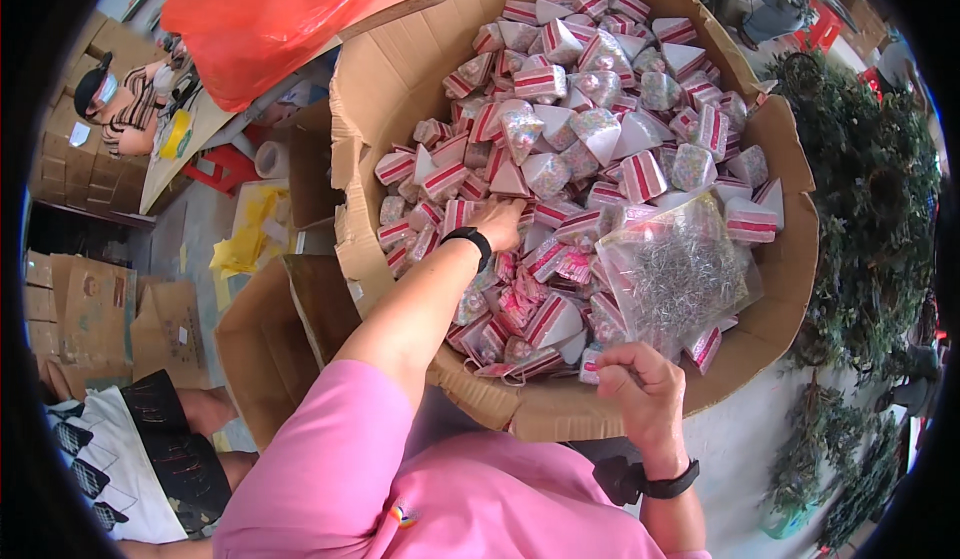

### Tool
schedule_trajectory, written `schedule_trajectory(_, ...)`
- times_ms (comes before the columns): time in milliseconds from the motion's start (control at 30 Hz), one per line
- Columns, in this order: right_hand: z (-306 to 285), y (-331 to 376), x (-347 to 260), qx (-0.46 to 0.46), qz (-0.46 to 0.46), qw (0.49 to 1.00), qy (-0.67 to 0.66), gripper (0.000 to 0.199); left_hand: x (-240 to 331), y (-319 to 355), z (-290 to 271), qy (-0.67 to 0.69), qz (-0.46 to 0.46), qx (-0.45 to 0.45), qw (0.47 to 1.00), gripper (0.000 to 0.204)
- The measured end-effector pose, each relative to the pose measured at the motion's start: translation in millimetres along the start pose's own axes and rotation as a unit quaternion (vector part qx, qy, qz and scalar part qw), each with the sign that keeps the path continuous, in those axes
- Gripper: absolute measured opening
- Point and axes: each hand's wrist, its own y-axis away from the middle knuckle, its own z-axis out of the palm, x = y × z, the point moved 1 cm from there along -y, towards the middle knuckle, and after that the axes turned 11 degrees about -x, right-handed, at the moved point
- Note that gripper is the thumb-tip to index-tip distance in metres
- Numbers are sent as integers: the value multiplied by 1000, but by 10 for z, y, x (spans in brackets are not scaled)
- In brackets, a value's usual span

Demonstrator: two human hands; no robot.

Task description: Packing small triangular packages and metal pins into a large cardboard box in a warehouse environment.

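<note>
Left hand (497,224) deep in cardboard box (400,69) — fingers buried among wedge packets (560,159), grip unclear. Right hand (645,384) at near rim, fingers pinched on something small — nearer clear bag (680,269).

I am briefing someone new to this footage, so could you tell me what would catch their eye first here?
A big cardboard box fills the middle of the view, heaped with small red-and-white striped packages. The left hand reaches into the heap, while the right hand pinches something small at the near rim, beside a clear bag of thin metal pieces. An orange-red plastic bag lies upper left.
</note>
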Motion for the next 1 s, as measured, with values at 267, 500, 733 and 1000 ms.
schedule_trajectory(267, -3, -28, 59, -10, 26, 999, -27, 8, 66, 139, -88, -69, -1, 33, 997, 49)
schedule_trajectory(500, 63, -12, 23, 1, -7, 1000, 1, 8, 118, 556, -635, 275, 8, 126, 953, 45)
schedule_trajectory(733, 231, 55, -152, 20, -70, 997, 31, 9, 562, 1706, -805, 721, 148, 135, 663, 38)
schedule_trajectory(1000, 498, 218, -385, 32, -189, 966, 173, 12, 1064, 2411, -310, 793, 150, 117, 578, 40)
